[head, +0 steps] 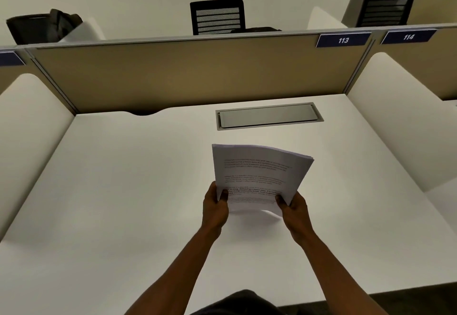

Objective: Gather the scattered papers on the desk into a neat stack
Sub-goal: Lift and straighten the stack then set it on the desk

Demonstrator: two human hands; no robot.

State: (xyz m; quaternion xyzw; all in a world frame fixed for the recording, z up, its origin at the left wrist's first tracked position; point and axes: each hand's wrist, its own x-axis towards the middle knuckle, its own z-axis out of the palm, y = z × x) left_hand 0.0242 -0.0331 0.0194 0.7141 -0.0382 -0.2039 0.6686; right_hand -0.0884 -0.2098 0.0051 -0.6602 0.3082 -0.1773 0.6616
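At the lower corners of the stack of papers, the thumbs press on the printed top sheet while the remaining fingers wrap behind, out of view. Left hand closes on the lower left corner; right hand closes on the lower right corner. Both hands are therefore clamped on the same bundle, which is lifted clear of the desk and tilted with its text side toward the camera.

Upper edge of the stack bows away and fans slightly at the top right corner, showing several sheets not quite flush. Judged from this, the bundle is light, limp across its width, and prone to sliding sheet over sheet; a firm pinch at two opposite edges, as here, keeps it together, and tapping one edge on the desk would likely square it.

No loose sheets are visible elsewhere on the desk, so gathering appears nearly complete. Beyond the stack lies a closed cable hatch, then the tan partition bearing the label 113; a black chair stands behind it.
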